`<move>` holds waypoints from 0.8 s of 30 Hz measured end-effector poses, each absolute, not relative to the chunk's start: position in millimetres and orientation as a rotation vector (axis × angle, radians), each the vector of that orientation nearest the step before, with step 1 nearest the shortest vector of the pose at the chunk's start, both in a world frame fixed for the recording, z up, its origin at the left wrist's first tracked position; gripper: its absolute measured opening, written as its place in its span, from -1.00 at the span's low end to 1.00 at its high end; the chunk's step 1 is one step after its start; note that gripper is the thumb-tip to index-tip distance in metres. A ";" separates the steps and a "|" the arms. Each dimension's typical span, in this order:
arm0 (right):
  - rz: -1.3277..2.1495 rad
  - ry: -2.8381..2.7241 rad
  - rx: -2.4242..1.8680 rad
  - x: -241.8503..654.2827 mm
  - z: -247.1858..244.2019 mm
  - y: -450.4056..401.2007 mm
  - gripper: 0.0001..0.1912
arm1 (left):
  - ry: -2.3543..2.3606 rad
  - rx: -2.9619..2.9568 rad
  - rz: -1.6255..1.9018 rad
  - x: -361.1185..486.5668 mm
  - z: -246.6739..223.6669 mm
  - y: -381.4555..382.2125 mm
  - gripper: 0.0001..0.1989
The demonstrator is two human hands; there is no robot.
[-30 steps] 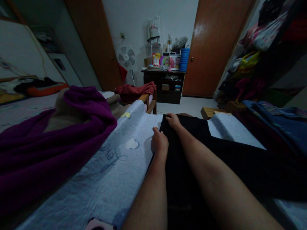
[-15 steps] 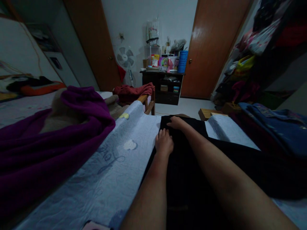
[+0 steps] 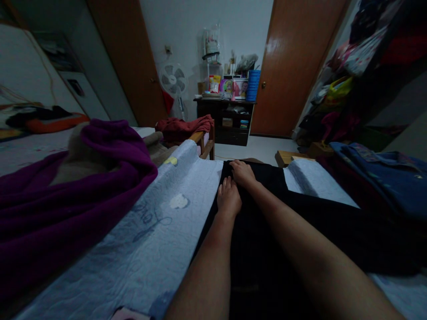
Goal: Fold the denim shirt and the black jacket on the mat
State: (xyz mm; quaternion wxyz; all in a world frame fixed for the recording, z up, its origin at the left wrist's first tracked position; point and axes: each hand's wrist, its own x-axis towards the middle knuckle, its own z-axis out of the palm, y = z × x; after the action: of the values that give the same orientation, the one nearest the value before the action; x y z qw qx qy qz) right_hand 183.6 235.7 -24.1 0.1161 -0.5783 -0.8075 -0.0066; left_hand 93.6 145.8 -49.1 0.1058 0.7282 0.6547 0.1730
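Note:
A black garment (image 3: 263, 240) lies spread over the pale blue patterned bed sheet (image 3: 160, 249), with one part reaching out to the right. It is too dark to make out its seams or exact kind. My left hand (image 3: 229, 196) rests palm down on its left edge, fingers stretched forward and holding nothing. Just beyond it and slightly right, my right hand (image 3: 243, 173) lies on the garment near its far left corner. Its fingers are extended over the cloth, and the palm is hidden.
A purple blanket (image 3: 113, 178) is heaped at left. Folded jeans (image 3: 383, 173) lie on the right. Past the bed's end stand a wooden frame with a red cloth (image 3: 187, 126), a white fan (image 3: 174, 80) and a dark cabinet (image 3: 222, 120). A pink-topped object (image 3: 130, 314) sits at the near edge.
My right hand has slid a little left across the black garment, closer to its left corner. My left hand stays almost in place, and the view has shifted very slightly.

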 end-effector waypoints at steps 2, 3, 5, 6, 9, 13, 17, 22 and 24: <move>0.100 -2.461 -1.647 185.2 -32.4 239.4 -0.55 | 1.906 2.096 0.468 93.5 -48.6 146.5 -0.47; 0.141 -2.486 -1.654 186.1 -36.7 241.5 -0.54 | 1.906 2.074 0.443 93.3 -48.4 146.4 -0.47; 0.170 -2.494 -1.682 187.8 -43.6 245.5 -0.52 | 1.911 2.050 0.393 93.3 -48.0 145.0 -0.44; 0.179 -2.495 -1.691 188.3 -45.7 247.4 -0.51 | 1.916 2.041 0.368 93.5 -47.8 144.0 -0.41; 0.189 -2.507 -1.731 188.0 -46.5 250.8 -0.46 | 1.937 2.024 0.307 94.7 -46.8 140.3 -0.32; 0.200 -2.504 -1.824 185.2 -42.7 251.1 -0.43 | 1.960 2.023 0.254 96.4 -45.4 137.1 -0.24; 0.264 -2.470 -1.852 184.4 -37.1 251.3 -0.41 | 1.962 2.026 0.224 96.5 -44.1 137.0 -0.21; 0.369 -2.531 -1.885 190.7 -15.8 239.3 -0.40 | 1.963 2.047 0.210 95.3 -46.4 138.4 -0.28; 0.304 -2.514 -1.886 194.9 -9.2 224.4 -0.39 | 1.975 2.076 0.230 94.9 -48.4 138.5 -0.33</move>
State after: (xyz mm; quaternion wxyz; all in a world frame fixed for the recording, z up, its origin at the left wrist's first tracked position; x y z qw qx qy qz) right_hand 194.9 224.4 -9.2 -0.0078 -0.5973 -0.7962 0.0961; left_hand 94.9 138.5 -48.4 0.1332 0.7158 0.6809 0.0794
